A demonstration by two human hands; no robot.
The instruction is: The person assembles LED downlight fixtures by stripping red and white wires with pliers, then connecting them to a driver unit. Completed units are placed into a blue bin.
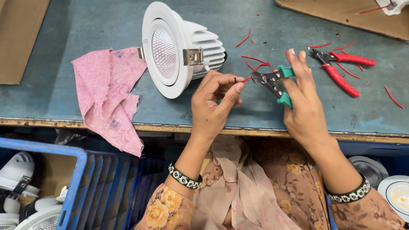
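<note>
Worn blue-grey workbench (pixel 83 27), wooden front edge; blue plastic crate (pixel 80 190) below left; even light.

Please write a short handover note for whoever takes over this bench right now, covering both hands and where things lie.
Left hand: pinches the end of a thin red wire between thumb and fingers.
Right hand: grips the green-handled cutters, jaws at the wire's end.
White downlight lies on its side on the blue-grey table, beside a pink cloth.
Red-handled cutters lie unused, right of the hands.
Done: red wire offcuts lie scattered on the table.
Left: this wire is still at the cutters; more downlights sit in the blue crate.
</note>
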